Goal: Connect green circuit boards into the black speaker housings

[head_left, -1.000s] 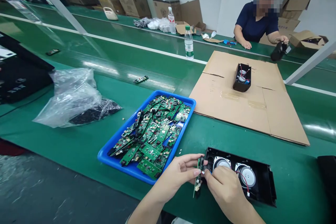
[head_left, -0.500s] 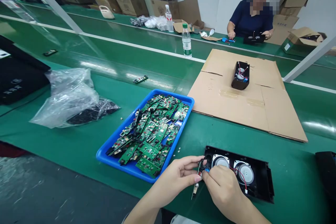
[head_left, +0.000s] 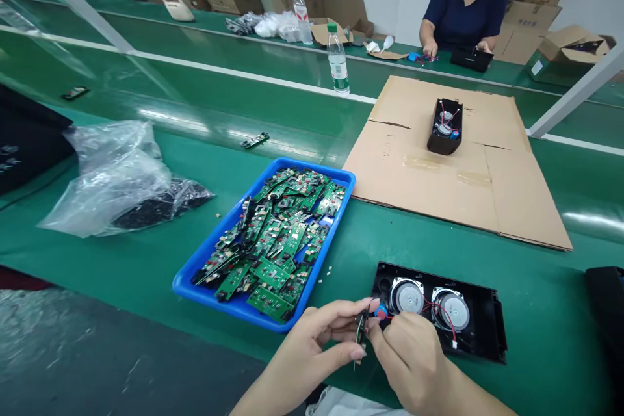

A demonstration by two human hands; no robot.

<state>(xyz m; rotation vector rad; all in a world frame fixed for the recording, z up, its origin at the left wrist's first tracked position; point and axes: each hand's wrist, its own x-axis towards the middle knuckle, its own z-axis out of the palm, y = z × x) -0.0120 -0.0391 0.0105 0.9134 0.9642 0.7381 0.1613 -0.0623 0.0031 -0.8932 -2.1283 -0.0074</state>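
My left hand holds a narrow circuit board on edge between thumb and fingers. Closed beside it, my right hand has its fingertips against the board's face; what they pinch is hidden. A blue cylindrical part with a bit of red wire shows just behind the fingertips. Under and behind my right hand lies an open black speaker housing holding two round speakers, the left one and the right one. A red wire with a white plug hangs over the right speaker.
A blue tray heaped with green circuit boards stands to the left. Behind are a cardboard sheet bearing another speaker housing, a water bottle, and a plastic bag. Across the bench a person handles a black housing.
The view has shifted slightly. My left hand has turned the board and its thumb sits lower on it. My right hand stays at the board. The person opposite has tilted their black housing.
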